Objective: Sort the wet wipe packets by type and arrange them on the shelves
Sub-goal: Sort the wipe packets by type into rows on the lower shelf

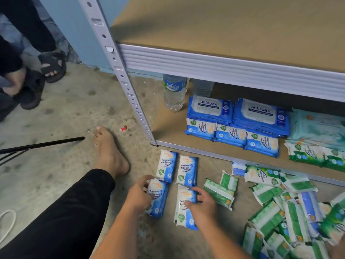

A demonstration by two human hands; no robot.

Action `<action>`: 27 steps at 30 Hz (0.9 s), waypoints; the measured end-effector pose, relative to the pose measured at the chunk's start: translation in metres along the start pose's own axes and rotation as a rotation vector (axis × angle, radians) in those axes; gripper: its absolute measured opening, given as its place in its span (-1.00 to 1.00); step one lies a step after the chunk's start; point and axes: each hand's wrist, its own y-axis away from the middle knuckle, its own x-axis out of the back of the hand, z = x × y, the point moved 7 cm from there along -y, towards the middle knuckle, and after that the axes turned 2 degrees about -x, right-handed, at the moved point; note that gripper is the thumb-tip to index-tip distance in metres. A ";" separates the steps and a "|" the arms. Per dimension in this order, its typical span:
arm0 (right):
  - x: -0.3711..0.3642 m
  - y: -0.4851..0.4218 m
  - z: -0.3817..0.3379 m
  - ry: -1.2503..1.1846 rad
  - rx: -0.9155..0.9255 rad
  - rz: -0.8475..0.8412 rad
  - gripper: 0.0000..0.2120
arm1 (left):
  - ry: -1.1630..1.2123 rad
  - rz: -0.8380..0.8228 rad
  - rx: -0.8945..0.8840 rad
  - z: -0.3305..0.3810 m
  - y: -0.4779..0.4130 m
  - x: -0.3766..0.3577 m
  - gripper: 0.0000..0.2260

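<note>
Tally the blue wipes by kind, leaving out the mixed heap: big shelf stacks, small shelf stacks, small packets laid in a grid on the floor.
Big antabax stacks on shelf: 2
Small blue stacks on shelf: 3
Small blue packets gridded on floor: 4
Total: 9

On the floor point(74, 109), the left hand point(139, 195) grips a blue packet point(158, 201) and the right hand point(202, 206) grips a second packet point(183, 215). Green packets point(270, 217) lie heaped to the right, before the shelf point(168, 131).
</note>
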 end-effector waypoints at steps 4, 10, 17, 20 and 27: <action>-0.012 -0.007 0.011 -0.013 -0.013 0.014 -0.51 | 0.014 -0.013 0.020 -0.010 -0.006 -0.003 -0.46; -0.011 -0.016 0.020 -0.074 -0.010 0.067 -0.55 | 0.056 -0.021 0.000 -0.017 -0.013 -0.011 -0.46; -0.013 -0.024 0.022 -0.010 -0.005 0.119 -0.54 | -0.038 0.044 -0.010 -0.021 -0.016 -0.011 -0.38; -0.016 -0.028 0.025 0.083 0.068 0.177 -0.46 | -0.113 0.090 -0.014 -0.023 -0.013 -0.010 -0.36; -0.010 -0.012 0.006 0.219 0.136 0.265 -0.58 | -0.099 0.199 -0.054 -0.023 -0.012 -0.015 -0.53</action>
